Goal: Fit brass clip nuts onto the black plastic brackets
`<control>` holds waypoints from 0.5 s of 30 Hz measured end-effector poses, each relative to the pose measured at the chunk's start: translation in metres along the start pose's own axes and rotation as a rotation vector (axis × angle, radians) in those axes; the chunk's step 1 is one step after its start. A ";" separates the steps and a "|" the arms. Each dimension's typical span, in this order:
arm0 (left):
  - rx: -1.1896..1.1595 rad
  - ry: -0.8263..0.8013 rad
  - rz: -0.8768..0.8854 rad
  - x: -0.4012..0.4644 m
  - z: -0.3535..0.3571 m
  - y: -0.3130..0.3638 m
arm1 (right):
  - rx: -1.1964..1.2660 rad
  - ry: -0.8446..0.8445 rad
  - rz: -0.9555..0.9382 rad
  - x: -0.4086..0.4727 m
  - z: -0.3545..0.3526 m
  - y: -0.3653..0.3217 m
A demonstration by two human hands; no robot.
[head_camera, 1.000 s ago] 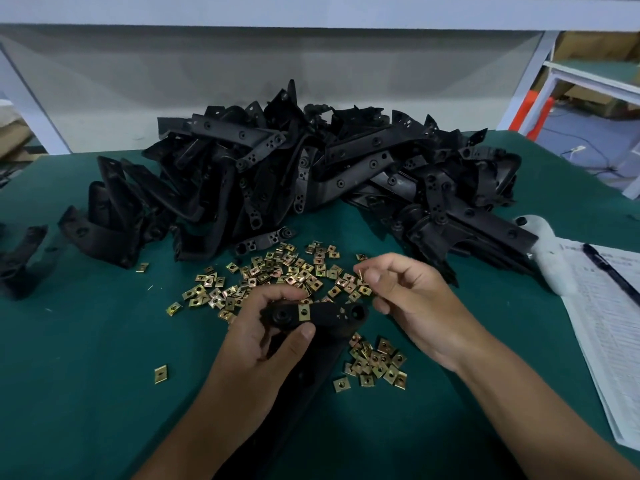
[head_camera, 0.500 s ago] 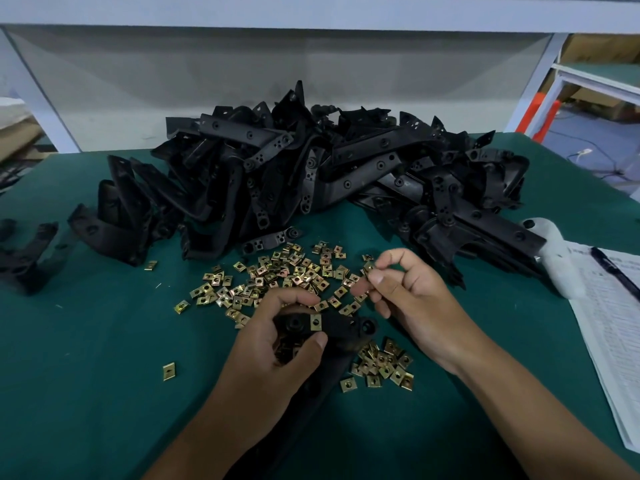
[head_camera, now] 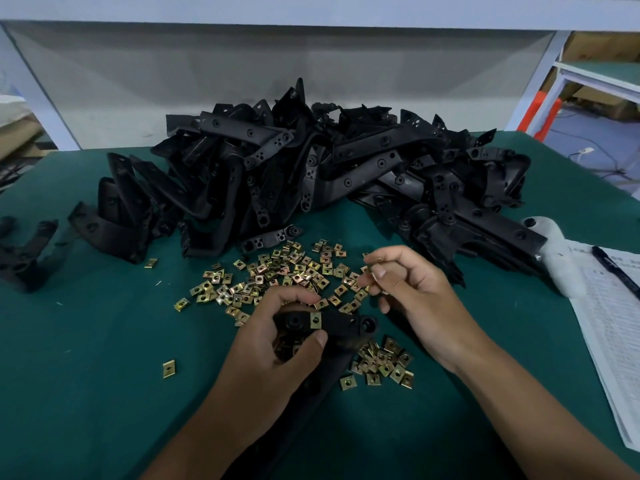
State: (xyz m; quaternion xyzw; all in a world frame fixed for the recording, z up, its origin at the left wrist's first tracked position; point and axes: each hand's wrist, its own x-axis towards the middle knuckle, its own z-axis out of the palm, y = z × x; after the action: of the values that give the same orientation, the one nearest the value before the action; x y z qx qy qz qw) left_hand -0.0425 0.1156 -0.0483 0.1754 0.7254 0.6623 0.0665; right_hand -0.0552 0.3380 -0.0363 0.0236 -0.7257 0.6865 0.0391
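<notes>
On the green felt-covered worktable (head_camera: 86, 393), the left hand (head_camera: 277, 344) grips a long black plastic bracket (head_camera: 341, 329) near its upper end, fingers curled over the top and thumb pressed on the front face. One small square brass clip nut (head_camera: 316, 320) is seated on that bracket, just above the thumb tip. The bracket's lower length runs down beneath the left forearm. The right hand (head_camera: 412, 292) is raised just above the table to the right of the bracket, thumb and fingertips pinched together on something small; it appears to be a clip nut, though it is largely hidden. Loose brass clip nuts (head_camera: 277, 271) lie scattered beyond both hands, with a smaller cluster (head_camera: 381, 365) beside the bracket. A large heap of black plastic brackets (head_camera: 311, 168) occupies the far side of the table. At the right edge lies a printed paper sheet (head_camera: 613, 327) with a black pen (head_camera: 616, 271) on it.
</notes>
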 end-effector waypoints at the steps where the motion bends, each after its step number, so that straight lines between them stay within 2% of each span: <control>1: 0.002 -0.002 -0.001 0.000 0.000 0.000 | 0.002 -0.003 0.002 0.000 0.000 0.000; 6: -0.016 0.012 -0.023 0.001 0.000 0.000 | 0.000 0.031 -0.005 0.001 -0.001 -0.001; 15: 0.005 0.043 -0.014 0.001 0.000 0.001 | 0.081 -0.103 -0.011 -0.002 0.002 -0.004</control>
State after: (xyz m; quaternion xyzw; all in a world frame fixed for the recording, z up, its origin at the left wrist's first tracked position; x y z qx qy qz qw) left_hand -0.0431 0.1160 -0.0477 0.1562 0.7297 0.6634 0.0553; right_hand -0.0529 0.3358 -0.0323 0.0646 -0.6984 0.7128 0.0045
